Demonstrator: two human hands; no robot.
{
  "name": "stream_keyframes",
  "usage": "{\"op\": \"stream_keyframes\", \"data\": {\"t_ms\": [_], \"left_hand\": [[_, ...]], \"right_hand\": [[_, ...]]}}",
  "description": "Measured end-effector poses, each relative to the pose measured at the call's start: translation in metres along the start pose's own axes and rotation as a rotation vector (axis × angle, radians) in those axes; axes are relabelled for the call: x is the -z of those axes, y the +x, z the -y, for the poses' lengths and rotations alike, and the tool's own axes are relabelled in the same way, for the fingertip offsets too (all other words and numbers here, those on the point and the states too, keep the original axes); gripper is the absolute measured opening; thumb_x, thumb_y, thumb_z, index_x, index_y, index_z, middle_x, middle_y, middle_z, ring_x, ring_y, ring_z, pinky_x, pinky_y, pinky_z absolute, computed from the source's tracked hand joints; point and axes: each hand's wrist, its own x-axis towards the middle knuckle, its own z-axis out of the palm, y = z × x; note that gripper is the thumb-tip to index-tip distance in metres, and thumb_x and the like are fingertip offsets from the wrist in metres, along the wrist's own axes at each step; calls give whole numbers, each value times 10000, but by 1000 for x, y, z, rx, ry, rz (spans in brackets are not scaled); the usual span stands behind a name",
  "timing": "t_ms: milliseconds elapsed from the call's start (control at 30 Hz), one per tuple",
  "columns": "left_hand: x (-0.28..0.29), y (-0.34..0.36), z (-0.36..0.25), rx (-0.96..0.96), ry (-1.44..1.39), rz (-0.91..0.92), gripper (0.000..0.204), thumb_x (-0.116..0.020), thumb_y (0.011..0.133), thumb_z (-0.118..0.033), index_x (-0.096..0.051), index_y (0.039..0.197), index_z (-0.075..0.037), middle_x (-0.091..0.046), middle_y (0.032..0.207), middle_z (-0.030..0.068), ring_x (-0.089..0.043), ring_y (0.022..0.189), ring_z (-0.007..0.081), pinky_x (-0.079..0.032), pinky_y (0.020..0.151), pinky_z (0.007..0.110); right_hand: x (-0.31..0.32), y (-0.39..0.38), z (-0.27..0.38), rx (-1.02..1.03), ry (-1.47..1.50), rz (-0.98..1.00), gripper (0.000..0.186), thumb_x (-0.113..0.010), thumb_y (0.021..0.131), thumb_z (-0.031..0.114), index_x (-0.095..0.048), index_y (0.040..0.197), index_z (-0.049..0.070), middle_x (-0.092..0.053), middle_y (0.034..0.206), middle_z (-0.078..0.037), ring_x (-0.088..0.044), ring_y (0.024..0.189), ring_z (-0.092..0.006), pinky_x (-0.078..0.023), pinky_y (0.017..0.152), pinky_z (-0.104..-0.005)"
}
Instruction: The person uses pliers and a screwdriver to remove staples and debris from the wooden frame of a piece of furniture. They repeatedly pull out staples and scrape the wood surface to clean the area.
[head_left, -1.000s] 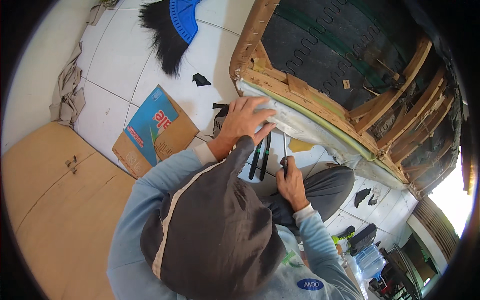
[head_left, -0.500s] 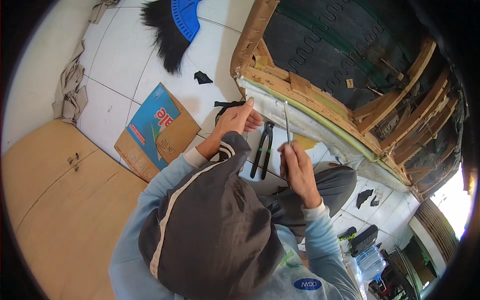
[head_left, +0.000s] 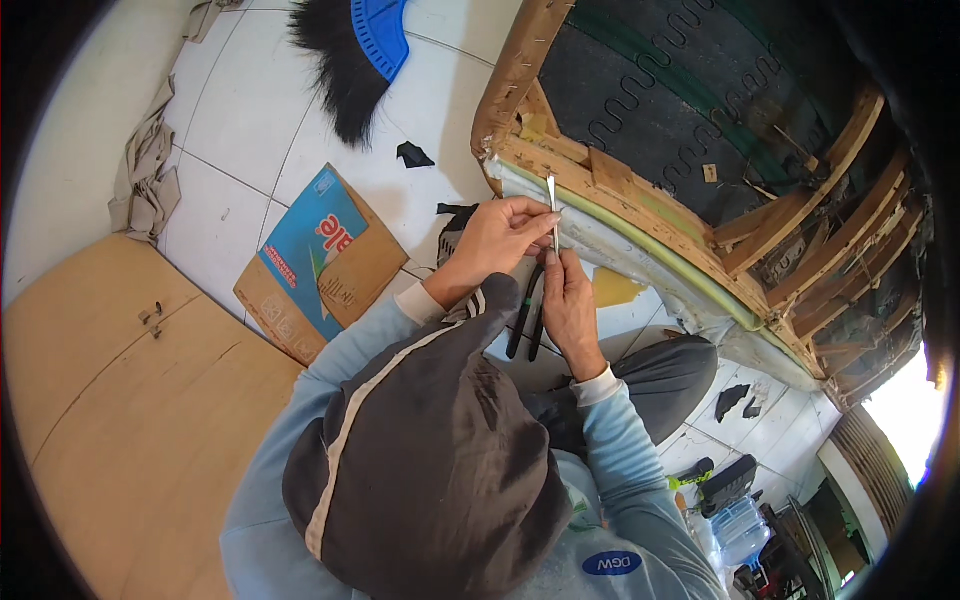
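Observation:
An upturned wooden sofa frame lies in front of me, with zigzag springs and a white and green fabric edge along its near rail. My right hand grips the lower end of a thin metal tool that points up against that rail. My left hand pinches the same tool near its middle, right at the fabric edge. Black-handled pliers lie on the floor just under my hands. My cap and grey vest hide my lap.
A flattened cardboard box with a blue printed panel lies on the white tiles to the left, beside a plywood sheet. A black-bristled blue broom and crumpled cloth strips lie farther off. Tool clutter sits at lower right.
My right hand rose from my lap with the thin tool to the frame's rail. My left hand shifted from resting flat on the rail to pinching the tool.

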Motion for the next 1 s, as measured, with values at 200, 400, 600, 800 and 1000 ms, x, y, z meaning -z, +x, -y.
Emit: {"op": "stream_keyframes", "data": {"t_ms": [200, 400, 600, 800, 1000], "left_hand": [[1, 3, 3, 33, -35, 6, 267, -733, 1051, -196, -742, 1134, 58, -781, 948, 68, -730, 818, 111, -609, 745, 269], [5, 16, 11, -48, 37, -12, 247, -732, 1050, -196, -754, 1082, 48, -767, 891, 47, -700, 771, 92, -574, 691, 254], [13, 14, 4, -56, 83, 8, 248, -728, 1051, -203, -757, 1078, 43, -764, 864, 46, -692, 764, 90, -556, 667, 253], [13, 10, -3, -55, 106, -27, 241, -734, 1042, -189, -766, 1060, 49, -766, 867, 58, -683, 772, 88, -552, 682, 264], [13, 19, 8, -114, 183, -5, 257, -744, 1035, -193, -770, 1077, 60, -776, 884, 65, -689, 772, 98, -557, 692, 277]], "right_hand": [[-7, -1, -6, -92, 200, 48, 335, -484, 1165, 283, -659, 1106, 3, -548, 758, -40, -499, 695, -129, -419, 632, -311], [-25, 7, -13, 69, 135, -90, 354, -484, 1168, 296, -657, 1102, -5, -558, 774, -16, -486, 699, -112, -423, 635, -308], [-43, 5, -11, -7, 167, -131, 354, -487, 1169, 302, -641, 1106, -10, -569, 769, -26, -491, 684, -123, -427, 623, -320], [-47, 8, -9, -38, 323, -76, 277, -496, 1158, 255, -615, 1099, 11, -602, 757, -147, -553, 664, -248, -471, 632, -418], [-42, 16, -31, -17, 235, -73, 269, -515, 1150, 250, -593, 1060, 9, -619, 761, -155, -596, 680, -266, -488, 643, -434]]}}
